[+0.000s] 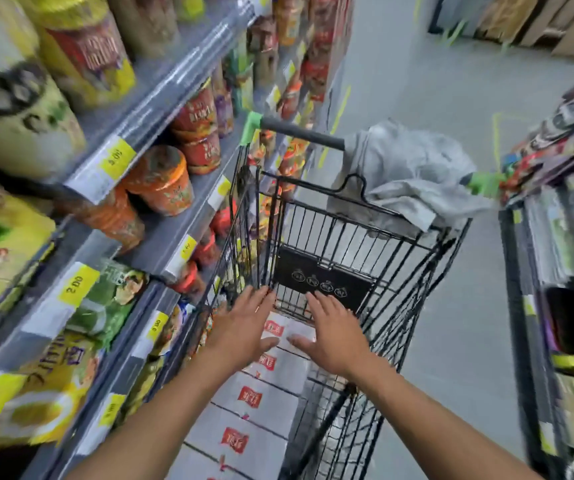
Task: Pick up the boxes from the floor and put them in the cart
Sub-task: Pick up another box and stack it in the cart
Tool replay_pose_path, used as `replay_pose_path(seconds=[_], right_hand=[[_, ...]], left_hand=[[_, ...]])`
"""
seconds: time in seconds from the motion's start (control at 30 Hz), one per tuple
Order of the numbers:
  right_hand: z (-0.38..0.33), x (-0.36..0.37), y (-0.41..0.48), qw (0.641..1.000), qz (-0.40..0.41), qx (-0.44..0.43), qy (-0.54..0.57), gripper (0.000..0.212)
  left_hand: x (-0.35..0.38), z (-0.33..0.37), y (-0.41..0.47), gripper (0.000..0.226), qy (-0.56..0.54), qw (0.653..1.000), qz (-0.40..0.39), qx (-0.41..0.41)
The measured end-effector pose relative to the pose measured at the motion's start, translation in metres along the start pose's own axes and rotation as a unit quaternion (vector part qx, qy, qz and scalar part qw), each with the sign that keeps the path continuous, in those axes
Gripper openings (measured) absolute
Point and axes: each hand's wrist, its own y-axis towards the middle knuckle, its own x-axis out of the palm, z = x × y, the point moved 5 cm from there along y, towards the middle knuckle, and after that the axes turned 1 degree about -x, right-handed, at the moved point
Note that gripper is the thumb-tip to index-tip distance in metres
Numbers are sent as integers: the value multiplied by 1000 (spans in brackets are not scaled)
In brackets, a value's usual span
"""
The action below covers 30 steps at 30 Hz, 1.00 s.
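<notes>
From my head view, my left hand (244, 327) and right hand (334, 336) are both spread flat, fingers straight, grasping nothing, just above the white cardboard boxes with red labels (261, 403). These appear to lie in a row inside the black wire shopping cart (427, 268). They look stiff, smooth and fairly light; I'd clasp each by opposite sides. A grey cloth (406, 168) drapes the cart's handle.

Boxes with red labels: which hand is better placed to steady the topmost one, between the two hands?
Left, narrowly. The left hand is open over the top box, thumb beside its red label; the right hand, also open, sits nearer the wire side of the cart.
</notes>
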Motion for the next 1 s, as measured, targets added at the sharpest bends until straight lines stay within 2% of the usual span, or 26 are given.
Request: replay_pose_path(seconds=[0.23,0.4,0.47,0.63,1.0], right_hand=[[-45,-67,-114,996,72,-52,16,98],[-75,-105,-160,988,108,-107,1,103],[-86,-113,-175,985,106,-137,1,104],[-111,-119,-199,969,80,-235,-9,91],[-137,-102,-283,908,22,-413,-59,88]], left_hand=[[-74,2,-123,91,-39,993,111,20],[-88,-6,-199,92,-79,985,152,-22],[-88,-5,-230,91,-97,979,173,-48],[-78,15,-300,89,-133,954,234,-132],[-38,100,-424,97,-182,904,258,-289]])
